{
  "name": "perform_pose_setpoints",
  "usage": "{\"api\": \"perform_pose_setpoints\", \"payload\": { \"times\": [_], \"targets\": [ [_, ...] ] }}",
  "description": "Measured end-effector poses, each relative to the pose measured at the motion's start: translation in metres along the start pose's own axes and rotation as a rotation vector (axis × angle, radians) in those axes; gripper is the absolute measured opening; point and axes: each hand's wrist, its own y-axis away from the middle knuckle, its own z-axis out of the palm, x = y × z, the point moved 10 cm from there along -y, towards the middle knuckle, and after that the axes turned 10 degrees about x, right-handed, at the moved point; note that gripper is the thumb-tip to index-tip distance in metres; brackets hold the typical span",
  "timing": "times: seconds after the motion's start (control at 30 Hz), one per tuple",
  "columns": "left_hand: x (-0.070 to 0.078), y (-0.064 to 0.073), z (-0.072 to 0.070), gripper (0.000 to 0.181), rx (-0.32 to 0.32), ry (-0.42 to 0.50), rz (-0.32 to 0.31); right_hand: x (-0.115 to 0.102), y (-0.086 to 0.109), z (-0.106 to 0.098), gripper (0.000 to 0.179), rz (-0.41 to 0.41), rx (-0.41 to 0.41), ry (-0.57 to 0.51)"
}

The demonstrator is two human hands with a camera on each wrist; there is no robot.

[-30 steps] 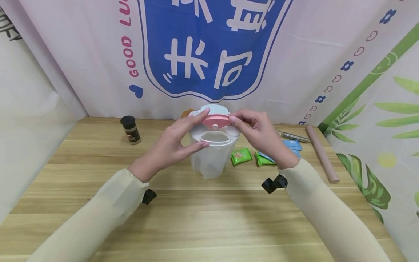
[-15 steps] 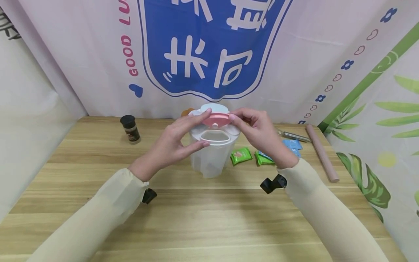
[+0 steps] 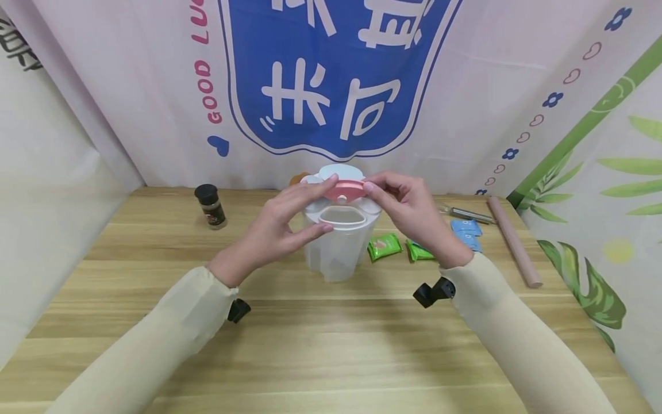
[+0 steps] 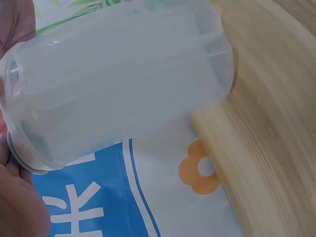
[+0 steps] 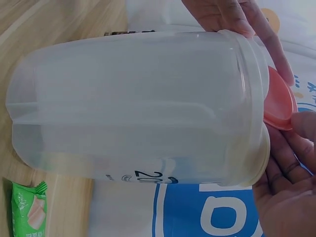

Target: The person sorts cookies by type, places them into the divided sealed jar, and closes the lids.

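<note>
A translucent plastic storage container (image 3: 333, 254) stands upright on the wooden table, its top split into several lidded openings. The pink flip lid (image 3: 345, 191) is raised, baring the front opening (image 3: 342, 215). My right hand (image 3: 414, 210) pinches that lid's right edge between thumb and fingers. My left hand (image 3: 274, 224) spans the container's left side, with a fairly straight finger touching the lid's left edge and the thumb by the front rim. Behind the pink lid lies a light blue lid (image 3: 341, 171). In the right wrist view the pink lid (image 5: 279, 101) tilts away from the rim.
A black-capped seasoning jar (image 3: 210, 207) stands to the left. Green packets (image 3: 385, 247) and blue packets (image 3: 467, 233) lie to the right, near a metal-handled tool (image 3: 468, 215) and a pink rolling pin (image 3: 514, 241). A printed curtain (image 3: 181, 115) hangs along the table's back edge.
The head view has shifted slightly. Both hands keep the same hold, and the pink lid stays raised.
</note>
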Motion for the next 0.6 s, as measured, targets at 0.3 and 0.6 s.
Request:
{"api": "perform_pose_setpoints", "payload": {
  "times": [0.3, 0.6],
  "targets": [
    [0.000, 0.001, 0.002, 0.076, -0.011, -0.017, -0.005, 0.009, 0.005, -0.022, 0.025, -0.119, 0.201, -0.157],
    [0.000, 0.001, 0.002, 0.077, 0.027, -0.019, 0.015, 0.093, 0.006, -0.032, 0.033, 0.162, 0.166, 0.104]
  ]
}}
